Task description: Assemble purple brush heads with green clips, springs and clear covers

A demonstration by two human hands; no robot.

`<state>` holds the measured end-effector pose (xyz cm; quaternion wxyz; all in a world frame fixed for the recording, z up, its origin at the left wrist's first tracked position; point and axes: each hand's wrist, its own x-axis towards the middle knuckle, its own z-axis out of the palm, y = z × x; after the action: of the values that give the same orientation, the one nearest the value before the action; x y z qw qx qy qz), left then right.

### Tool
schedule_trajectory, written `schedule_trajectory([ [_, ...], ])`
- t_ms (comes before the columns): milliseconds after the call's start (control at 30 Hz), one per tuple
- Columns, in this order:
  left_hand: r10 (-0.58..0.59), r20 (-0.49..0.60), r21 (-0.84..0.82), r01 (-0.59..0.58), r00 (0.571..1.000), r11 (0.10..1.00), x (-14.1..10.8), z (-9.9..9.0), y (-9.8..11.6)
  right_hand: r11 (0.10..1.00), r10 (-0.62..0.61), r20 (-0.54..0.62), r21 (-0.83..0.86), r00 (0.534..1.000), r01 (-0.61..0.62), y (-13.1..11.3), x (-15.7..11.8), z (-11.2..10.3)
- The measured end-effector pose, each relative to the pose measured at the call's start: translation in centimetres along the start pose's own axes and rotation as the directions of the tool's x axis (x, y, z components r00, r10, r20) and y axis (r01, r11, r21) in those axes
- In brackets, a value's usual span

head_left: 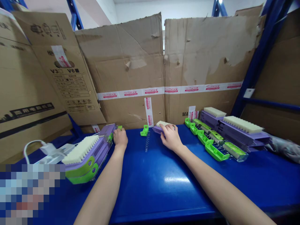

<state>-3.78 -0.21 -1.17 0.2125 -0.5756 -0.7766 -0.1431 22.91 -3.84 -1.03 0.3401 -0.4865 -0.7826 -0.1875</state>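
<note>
My left hand [120,138] is closed at the far end of the left row, with a small green piece [120,127] showing just beyond its fingers. Its fingertips are hidden, so what it holds is unclear. Beside it lie purple brush pieces with cream bristles [82,149] and green end caps [81,175]. At the back of the table, my right hand [171,136] has its fingers over a small purple brush head [157,129], bristles up. Between my hands are a loose green cap [144,130] and a thin metal spring [147,142].
On the right stand more purple brush heads [245,135], beside a row of green caps [217,151] with springs and clear-and-green parts [234,150]. A white plug [49,149] and power strip sit at left. Cardboard sheets [131,72] wall off the back of the blue table [150,187].
</note>
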Motion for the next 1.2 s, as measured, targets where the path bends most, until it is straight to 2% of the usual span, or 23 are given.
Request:
schedule_trajectory([
  [200,-0.019,-0.008,-0.015,0.019,1.0,1.0,0.2,0.6,-0.2,1.0,0.001,0.0,0.023,1.0,-0.001,0.0,0.0,0.0],
  [500,-0.075,-0.021,-0.035,0.074,0.997,0.997,0.0,0.4,-0.4,0.999,0.01,0.016,0.035,1.0,-0.011,0.0,0.1,-0.2],
  [633,-0.038,-0.085,-0.035,0.035,0.996,0.999,-0.1,0.2,-0.1,0.999,0.014,0.022,0.033,1.0,-0.015,-0.1,0.1,-0.2],
  [700,0.042,-0.15,-0.06,-0.052,0.988,0.997,-0.1,0.0,0.3,0.999,0.016,0.026,0.031,1.0,-0.017,-0.2,0.1,-0.2],
  [767,0.197,-0.223,-0.108,-0.225,0.955,0.968,-0.2,-0.4,0.9,0.999,0.016,0.029,0.027,0.999,-0.017,-0.1,0.1,-0.1],
  [867,0.467,-0.286,-0.142,-0.519,0.837,0.843,-0.6,-1.3,2.5,1.0,0.01,0.025,0.027,1.0,-0.011,0.0,0.0,0.0],
  [967,0.612,-0.226,-0.115,-0.645,0.758,0.756,-1.4,-2.8,4.3,1.0,0.008,0.009,0.029,1.0,-0.008,0.1,0.0,0.2],
  [1033,0.658,-0.158,-0.08,-0.673,0.737,0.735,-2.1,-4.1,5.6,1.0,0.006,0.002,0.027,1.0,-0.007,0.1,0.0,0.2],
  [1067,0.646,-0.12,-0.073,-0.656,0.754,0.751,-2.5,-4.8,6.1,1.0,0.005,0.0,0.024,1.0,-0.005,0.1,0.1,0.2],
  [1133,0.564,-0.014,-0.079,-0.563,0.826,0.823,-3.2,-6.1,7.1,1.0,0.002,0.0,0.017,1.0,-0.002,0.0,0.1,0.2],
  [1167,0.539,0.042,-0.077,-0.535,0.841,0.841,-3.5,-6.6,7.5,1.0,0.001,0.002,0.015,1.0,-0.001,0.0,0.1,0.2],
  [1200,0.537,0.099,-0.079,-0.532,0.837,0.843,-3.8,-7.0,7.8,1.0,-0.001,0.003,0.013,1.0,0.001,0.0,0.1,0.1],
])
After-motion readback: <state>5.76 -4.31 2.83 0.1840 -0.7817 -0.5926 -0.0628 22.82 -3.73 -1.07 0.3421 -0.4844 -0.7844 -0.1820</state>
